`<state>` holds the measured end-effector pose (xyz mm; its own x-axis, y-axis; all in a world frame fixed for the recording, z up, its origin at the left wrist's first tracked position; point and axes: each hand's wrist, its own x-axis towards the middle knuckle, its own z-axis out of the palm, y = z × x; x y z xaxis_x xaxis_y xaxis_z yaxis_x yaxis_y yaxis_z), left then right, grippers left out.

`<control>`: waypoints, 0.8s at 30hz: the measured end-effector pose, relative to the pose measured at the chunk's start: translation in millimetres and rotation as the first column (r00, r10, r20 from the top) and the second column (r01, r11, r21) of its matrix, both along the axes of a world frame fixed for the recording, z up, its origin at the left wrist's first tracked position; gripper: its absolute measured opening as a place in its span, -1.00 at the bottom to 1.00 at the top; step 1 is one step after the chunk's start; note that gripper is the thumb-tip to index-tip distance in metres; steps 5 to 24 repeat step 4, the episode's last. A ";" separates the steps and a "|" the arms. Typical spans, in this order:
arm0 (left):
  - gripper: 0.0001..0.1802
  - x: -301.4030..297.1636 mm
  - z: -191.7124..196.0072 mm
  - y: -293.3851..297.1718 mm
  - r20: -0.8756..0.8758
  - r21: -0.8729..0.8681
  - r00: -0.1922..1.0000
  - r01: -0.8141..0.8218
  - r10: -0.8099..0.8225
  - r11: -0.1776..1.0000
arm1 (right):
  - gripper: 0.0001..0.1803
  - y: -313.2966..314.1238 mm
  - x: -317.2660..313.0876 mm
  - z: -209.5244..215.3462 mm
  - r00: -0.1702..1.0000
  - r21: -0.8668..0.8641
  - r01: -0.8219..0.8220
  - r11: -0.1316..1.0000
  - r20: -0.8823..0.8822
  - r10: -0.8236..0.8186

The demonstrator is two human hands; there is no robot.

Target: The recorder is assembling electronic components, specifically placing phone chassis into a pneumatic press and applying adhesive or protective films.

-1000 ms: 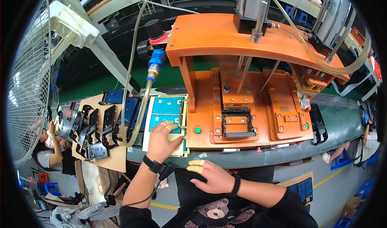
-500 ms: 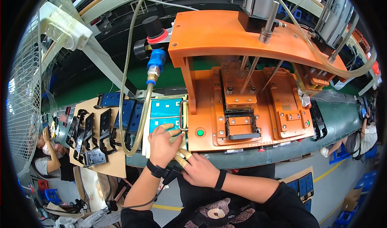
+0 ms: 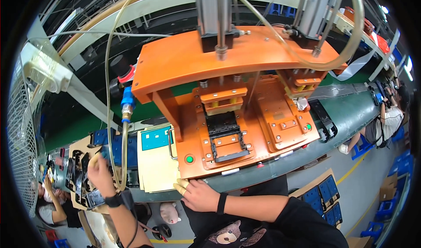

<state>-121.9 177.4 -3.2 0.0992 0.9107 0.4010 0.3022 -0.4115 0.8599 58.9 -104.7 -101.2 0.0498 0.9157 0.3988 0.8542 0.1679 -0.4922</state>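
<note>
My left hand (image 3: 100, 174) is raised over the cardboard at the left, near several black plastic frames (image 3: 79, 171). It is blurred, and I cannot make out anything in its fingers. My right hand (image 3: 199, 196), with yellow finger cots, rests its outstretched fingertips at the near right corner of a pale yellow sheet stack (image 3: 158, 173). A teal sheet (image 3: 155, 138) with small white squares lies on the stack's far part. Right of it, in an orange press (image 3: 184, 110), a black frame (image 3: 226, 134) sits in the left fixture beneath the raised press head (image 3: 223, 99).
A clear hose (image 3: 124, 160) hangs between my left hand and the stack. Another black part (image 3: 323, 118) lies right of the press. Blue panels (image 3: 322, 194) lie on cardboard at lower right. A caged fan (image 3: 22, 134) stands far left; other people sit at both sides.
My left hand has moved left from the sheets to the black frames. Less teal shows on the stack. The left press head has risen off the frame. My view has shifted right.
</note>
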 end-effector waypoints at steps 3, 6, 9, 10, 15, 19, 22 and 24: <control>-0.76 -42.1 3.3 -18.7 0.133 0.011 0.973 0.186 -0.186 0.982 | -0.30 -9.2 4.1 12.8 0.996 -0.021 -0.024 0.999 -0.085 0.022; -0.70 -52.4 5.3 -33.0 0.184 -0.019 0.924 0.345 -0.336 0.939 | -0.30 -8.9 8.2 13.8 0.997 -0.015 -0.013 1.000 -0.080 0.012; -0.70 -52.4 5.3 -33.0 0.184 -0.019 0.924 0.345 -0.336 0.939 | -0.30 -8.9 8.2 13.8 0.997 -0.015 -0.013 1.000 -0.080 0.012; -0.70 -52.4 5.3 -33.0 0.184 -0.019 0.924 0.345 -0.336 0.939 | -0.30 -8.9 8.2 13.8 0.997 -0.015 -0.013 1.000 -0.080 0.012; -0.70 -52.4 5.3 -33.0 0.184 -0.019 0.924 0.345 -0.336 0.939 | -0.30 -8.9 8.2 13.8 0.997 -0.015 -0.013 1.000 -0.080 0.012; -0.70 -52.4 5.3 -33.0 0.184 -0.019 0.924 0.345 -0.336 0.939 | -0.30 -8.9 8.2 13.8 0.997 -0.015 -0.013 1.000 -0.080 0.012; -0.70 -52.4 5.3 -33.0 0.184 -0.019 0.924 0.345 -0.336 0.939 | -0.30 -8.9 8.2 13.8 0.997 -0.015 -0.013 1.000 -0.080 0.012; -0.70 -52.4 5.3 -33.0 0.184 -0.019 0.924 0.345 -0.336 0.939 | -0.30 -8.9 8.2 13.8 0.997 -0.015 -0.013 1.000 -0.080 0.012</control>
